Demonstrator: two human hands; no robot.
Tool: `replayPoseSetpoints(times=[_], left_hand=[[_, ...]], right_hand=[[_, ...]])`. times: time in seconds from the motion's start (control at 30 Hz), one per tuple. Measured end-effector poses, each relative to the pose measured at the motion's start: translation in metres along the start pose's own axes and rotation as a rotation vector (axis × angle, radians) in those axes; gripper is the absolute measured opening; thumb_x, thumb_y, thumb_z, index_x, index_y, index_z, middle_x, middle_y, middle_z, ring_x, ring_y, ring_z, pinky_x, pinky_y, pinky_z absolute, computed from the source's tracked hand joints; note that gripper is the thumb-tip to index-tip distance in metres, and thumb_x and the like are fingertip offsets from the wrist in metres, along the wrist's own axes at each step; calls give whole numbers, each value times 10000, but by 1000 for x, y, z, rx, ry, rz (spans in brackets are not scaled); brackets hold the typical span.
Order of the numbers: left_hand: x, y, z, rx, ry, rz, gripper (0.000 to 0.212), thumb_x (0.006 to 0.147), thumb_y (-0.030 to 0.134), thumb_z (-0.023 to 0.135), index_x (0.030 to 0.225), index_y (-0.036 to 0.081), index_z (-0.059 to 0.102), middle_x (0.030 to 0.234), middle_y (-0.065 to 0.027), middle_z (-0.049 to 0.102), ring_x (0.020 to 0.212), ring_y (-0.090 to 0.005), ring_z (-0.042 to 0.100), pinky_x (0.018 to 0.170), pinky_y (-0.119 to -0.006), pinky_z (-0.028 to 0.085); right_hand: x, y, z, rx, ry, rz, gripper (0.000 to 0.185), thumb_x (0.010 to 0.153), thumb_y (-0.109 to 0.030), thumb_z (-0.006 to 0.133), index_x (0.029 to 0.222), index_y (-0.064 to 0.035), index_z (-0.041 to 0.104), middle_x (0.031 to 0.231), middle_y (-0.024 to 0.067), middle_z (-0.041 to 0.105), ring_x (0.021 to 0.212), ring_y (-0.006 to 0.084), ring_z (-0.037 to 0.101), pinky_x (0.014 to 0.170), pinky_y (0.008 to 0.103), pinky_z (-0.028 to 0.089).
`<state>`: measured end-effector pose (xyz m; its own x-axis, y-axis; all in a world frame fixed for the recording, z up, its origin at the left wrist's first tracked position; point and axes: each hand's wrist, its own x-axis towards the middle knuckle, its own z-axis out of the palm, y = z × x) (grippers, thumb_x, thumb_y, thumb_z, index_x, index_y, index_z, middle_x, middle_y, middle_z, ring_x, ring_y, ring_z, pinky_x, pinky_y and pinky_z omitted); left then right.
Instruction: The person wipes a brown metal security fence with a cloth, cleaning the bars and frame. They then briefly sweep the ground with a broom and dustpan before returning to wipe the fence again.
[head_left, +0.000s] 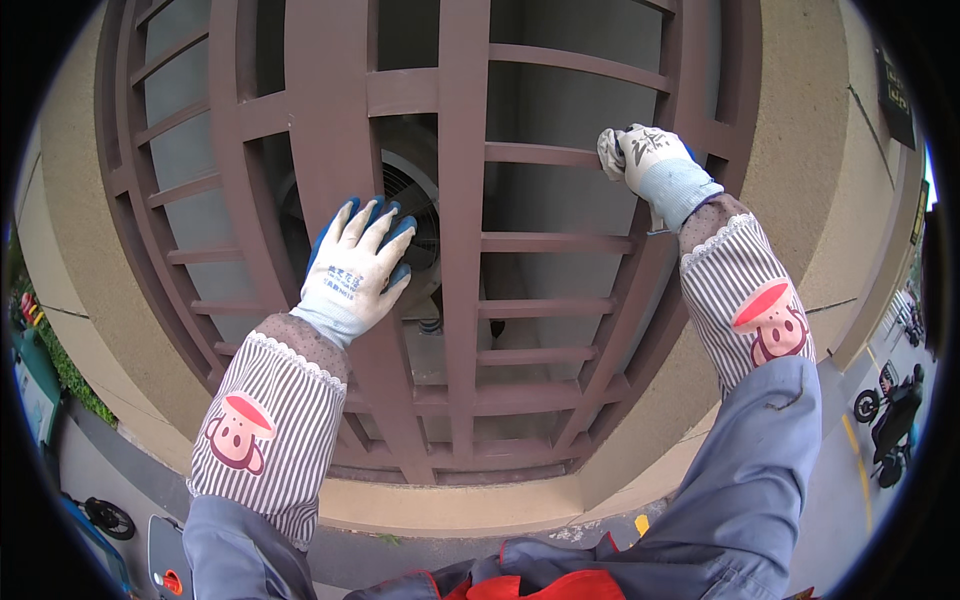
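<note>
Before me stands a reddish-brown lattice grille of upright posts and thin crossbars. My left hand, in a white knit glove with blue coating, lies spread against a wide upright post, fingers pointing up. In a similar glove, my right hand is closed at the right end of a crossbar. A bunched greyish-white cloth appears to stick out of that fist; my fingers hide most of it. Behind the bars, a round fan with a wire guard is partly visible.
A beige wall frames the grille, with a ledge beneath. Parked scooters stand on the pavement at right. At left are a hedge, a wheel and a grey container near my sleeve.
</note>
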<state>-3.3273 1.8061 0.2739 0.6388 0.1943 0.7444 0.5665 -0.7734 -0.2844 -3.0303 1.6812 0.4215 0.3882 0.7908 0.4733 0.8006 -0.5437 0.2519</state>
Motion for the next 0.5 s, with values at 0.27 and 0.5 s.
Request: replayPoseSetpoints(times=[0.27, 0.5], left_hand=[[-14, -25, 64, 153, 55, 20, 397, 725, 238, 651, 1103, 119, 623, 1349, -108, 417, 1336, -346, 251, 1114, -537, 152], [-14, -31, 68, 155, 87, 42, 405, 721, 250, 663, 1110, 143, 623, 1303, -106, 447, 1322, -349, 274, 1105, -551, 166]], right_hand=[[64, -66, -65, 306, 969, -126, 372, 865, -206, 541, 1217, -86, 535, 1179, 134, 565, 1086, 287, 560, 939, 401, 449], [87, -75, -69, 142, 392, -235, 146, 864, -152, 505, 931, -82, 616, 862, 97, 644, 836, 271, 626, 737, 350, 500]])
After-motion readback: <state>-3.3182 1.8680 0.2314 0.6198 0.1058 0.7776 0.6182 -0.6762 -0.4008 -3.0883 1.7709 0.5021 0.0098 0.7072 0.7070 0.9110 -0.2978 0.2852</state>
